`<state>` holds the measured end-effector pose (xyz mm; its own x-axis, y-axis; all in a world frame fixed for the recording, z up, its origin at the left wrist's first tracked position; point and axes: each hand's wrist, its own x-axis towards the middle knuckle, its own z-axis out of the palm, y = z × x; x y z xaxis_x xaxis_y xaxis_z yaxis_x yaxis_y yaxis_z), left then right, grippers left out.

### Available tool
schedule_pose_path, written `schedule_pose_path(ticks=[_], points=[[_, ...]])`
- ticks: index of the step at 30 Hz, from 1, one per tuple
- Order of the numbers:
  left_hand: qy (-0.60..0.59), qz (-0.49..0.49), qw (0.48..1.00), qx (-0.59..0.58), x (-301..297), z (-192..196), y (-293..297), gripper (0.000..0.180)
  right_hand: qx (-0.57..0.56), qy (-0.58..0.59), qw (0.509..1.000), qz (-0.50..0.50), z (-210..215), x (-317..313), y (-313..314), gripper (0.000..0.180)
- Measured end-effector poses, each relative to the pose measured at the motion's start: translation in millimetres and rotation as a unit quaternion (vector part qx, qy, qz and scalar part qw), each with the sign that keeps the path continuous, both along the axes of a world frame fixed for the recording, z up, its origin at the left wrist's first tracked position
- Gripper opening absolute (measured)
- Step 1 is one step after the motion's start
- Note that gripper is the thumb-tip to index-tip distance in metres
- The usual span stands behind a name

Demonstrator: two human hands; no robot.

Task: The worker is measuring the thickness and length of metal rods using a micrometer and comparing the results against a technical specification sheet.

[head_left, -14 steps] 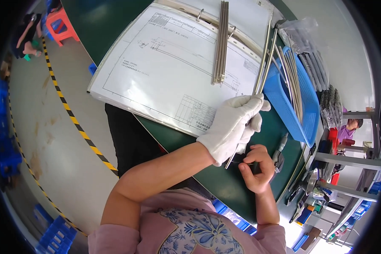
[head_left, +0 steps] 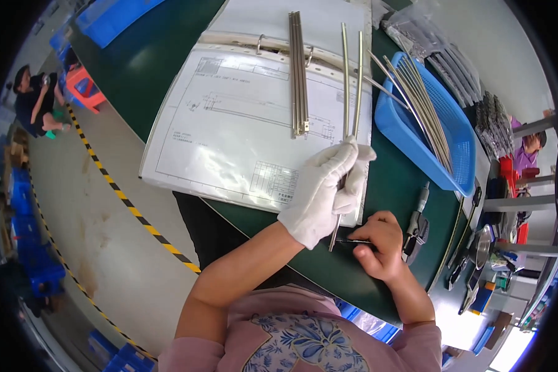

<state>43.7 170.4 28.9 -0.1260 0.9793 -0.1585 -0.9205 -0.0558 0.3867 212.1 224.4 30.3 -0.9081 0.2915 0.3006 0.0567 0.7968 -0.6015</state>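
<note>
My left hand (head_left: 325,192), in a white glove, is closed around two thin metal rods (head_left: 346,80). Above the fist the rods fan slightly apart over the open ring binder (head_left: 229,139); below it a rod end pokes out over the green table. My bare right hand (head_left: 381,245) has its fingers curled in a pinch around a thin dark pointed tool (head_left: 348,240). The tool's tip is by the lower rod end; whether they touch I cannot tell. Several more rods (head_left: 298,74) lie bundled across the binder's drawing sheet.
A blue plastic basket (head_left: 462,158) with several rods leans to the right of the binder. Beside my right hand lies a micrometer (head_left: 418,223). Bagged parts (head_left: 456,74) sit behind the basket. A seated person (head_left: 36,102) is beyond the striped floor tape at far left.
The whole view has shifted, so the binder shows more upright. The rods' upper ends have spread apart a little. More of the dark tool shows now beside the lower rod end.
</note>
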Motion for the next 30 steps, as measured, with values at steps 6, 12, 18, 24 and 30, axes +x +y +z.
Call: schedule_pose_path(ticks=[6,12,18,24,30], points=[[-0.015,-0.004,1.0,0.013,-2,-6,1,0.032,-0.038,0.054,0.995,-0.069,-4,-6,-12,0.011],[0.015,-0.003,1.0,0.021,-6,-3,2,0.034,-0.034,0.028,0.996,-0.08,-6,0,-5,0.01],[0.044,-0.012,0.998,0.041,-8,0,2,0.036,-0.107,0.097,0.986,-0.079,-13,-4,-11,0.017],[0.022,-0.031,0.998,0.044,-8,2,2,0.038,0.004,0.019,0.999,-0.043,-19,6,-5,0.016],[-0.001,-0.032,0.997,0.063,-9,3,3,0.039,-0.07,0.158,0.981,-0.089,-24,-5,-15,0.019]])
